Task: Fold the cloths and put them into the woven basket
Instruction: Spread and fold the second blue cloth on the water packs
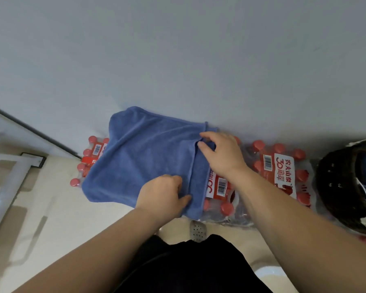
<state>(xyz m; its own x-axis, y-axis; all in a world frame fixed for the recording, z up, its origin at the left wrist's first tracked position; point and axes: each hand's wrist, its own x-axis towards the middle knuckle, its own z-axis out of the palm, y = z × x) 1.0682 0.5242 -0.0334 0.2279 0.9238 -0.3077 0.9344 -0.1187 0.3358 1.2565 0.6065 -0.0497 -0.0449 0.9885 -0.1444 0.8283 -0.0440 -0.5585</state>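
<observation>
A blue cloth (140,157) lies spread over the left end of shrink-wrapped bottle packs (283,166). Both hands pinch a folded flap along its right side: the left hand (163,193) at the packs' near edge, the right hand (222,153) at the far edge. The flap's long axis runs near to far between them, and the rest of the cloth lies to their left. The basket (336,182) stands at the right, nearer the right hand.

A blue cloth (144,163) lies over the bottle packs' (283,166) left end, one layer folded over on itself. The dark woven basket (334,182) stands at their right end.
</observation>
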